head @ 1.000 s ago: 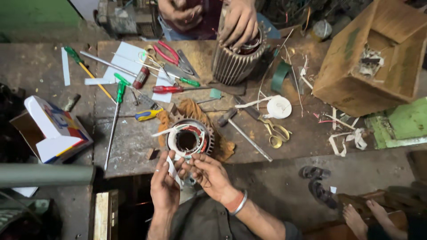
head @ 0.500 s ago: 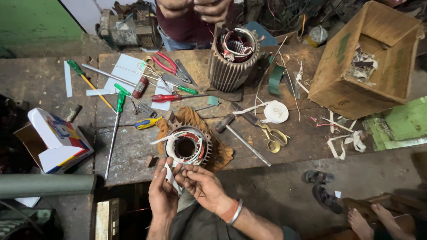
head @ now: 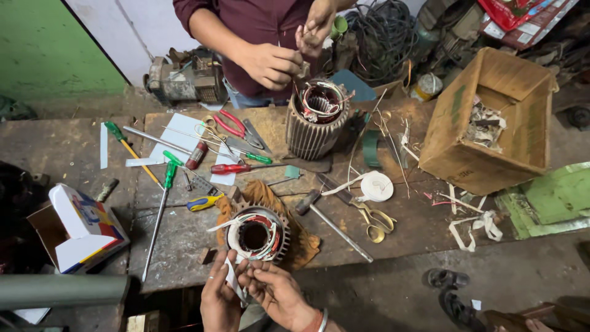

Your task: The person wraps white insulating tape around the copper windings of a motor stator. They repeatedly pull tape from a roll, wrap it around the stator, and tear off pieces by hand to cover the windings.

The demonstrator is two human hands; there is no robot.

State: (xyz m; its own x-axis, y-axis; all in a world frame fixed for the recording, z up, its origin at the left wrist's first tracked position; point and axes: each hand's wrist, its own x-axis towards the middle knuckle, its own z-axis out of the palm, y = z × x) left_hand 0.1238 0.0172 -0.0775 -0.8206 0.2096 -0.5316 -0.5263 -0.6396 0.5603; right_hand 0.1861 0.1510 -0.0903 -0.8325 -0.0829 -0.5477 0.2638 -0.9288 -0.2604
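A small motor stator [head: 257, 234] with red and white windings lies on an orange cloth [head: 305, 243] at the near edge of the wooden bench [head: 184, 233]. My left hand [head: 219, 299] and my right hand [head: 278, 294] meet just below the stator, pinching a white strip of insulating paper [head: 234, 281] between their fingers. Across the bench a person in a maroon shirt [head: 258, 24] works with both hands over a larger ribbed stator [head: 314, 123] that stands upright.
Green-handled screwdrivers [head: 166, 178], red pliers [head: 232, 124], a hammer [head: 332, 221], brass scissors [head: 375, 221] and a roll of white tape [head: 377, 186] lie on the bench. An open cardboard box [head: 491, 123] stands right, a colourful carton [head: 77, 227] left. Sandals [head: 452, 292] lie on the floor.
The view has tilted up, showing more of the person opposite. That person's hands rose off the large stator. My hands stay at the small stator with the paper strip.
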